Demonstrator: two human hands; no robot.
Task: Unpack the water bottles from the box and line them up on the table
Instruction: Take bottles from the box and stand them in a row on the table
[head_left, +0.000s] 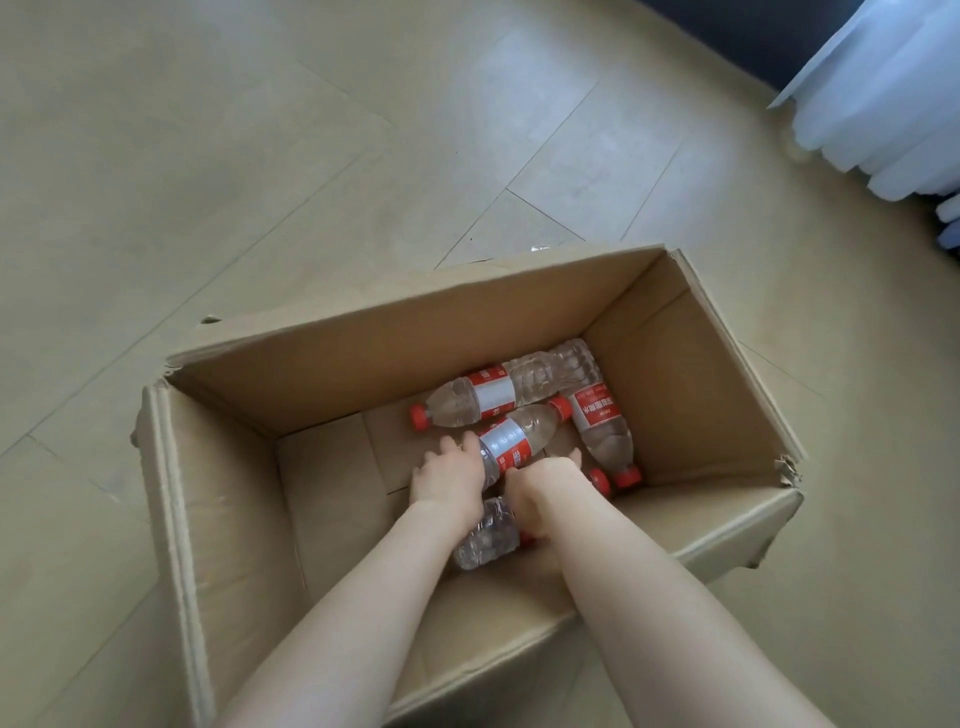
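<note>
Pale floor tiles (260, 156) surround an open cardboard box (322, 358) in which several water bottles lie loose on their sides. The left hand (449, 478) rests fairly straight fingers against the middle bottle (511, 441), not closed round it. The right hand (540, 486) sits just beside that bottle, its fingers hidden, so its hold cannot be told. Another bottle (485, 538) lies beneath both wrists. No table shows. Best to wrap each hand round one bottle's body, then lift clear of the walls.

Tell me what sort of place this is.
Probably a room in a home: a pale plank floor, a light curtain hanging at one side, and an open cardboard box standing on that floor.
</note>
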